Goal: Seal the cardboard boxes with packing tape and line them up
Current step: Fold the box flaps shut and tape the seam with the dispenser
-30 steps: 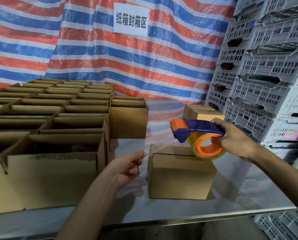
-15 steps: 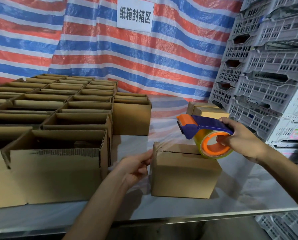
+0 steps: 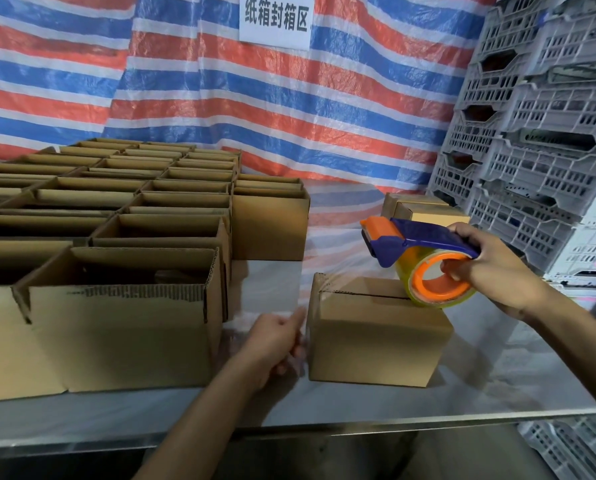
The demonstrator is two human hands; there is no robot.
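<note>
A small closed cardboard box (image 3: 376, 341) stands on the table in front of me, its top seam showing. My right hand (image 3: 490, 268) grips a blue and orange tape dispenser (image 3: 424, 268) with its clear roll resting on the box's top right. Clear tape runs from the dispenser over the box's top left edge and down its left side. My left hand (image 3: 275, 336) holds the free tape end against the box's left side, fingers lightly curled.
Several open cardboard boxes (image 3: 123, 306) fill the table's left half in rows. Two closed boxes (image 3: 424, 211) sit at the back right. Grey plastic crates (image 3: 539, 133) are stacked along the right. The steel table edge (image 3: 358, 422) runs close in front.
My left hand has come down and toward the box with the tape end, laying the tape over the top left edge. The dispenser has dropped slightly onto the box top.
</note>
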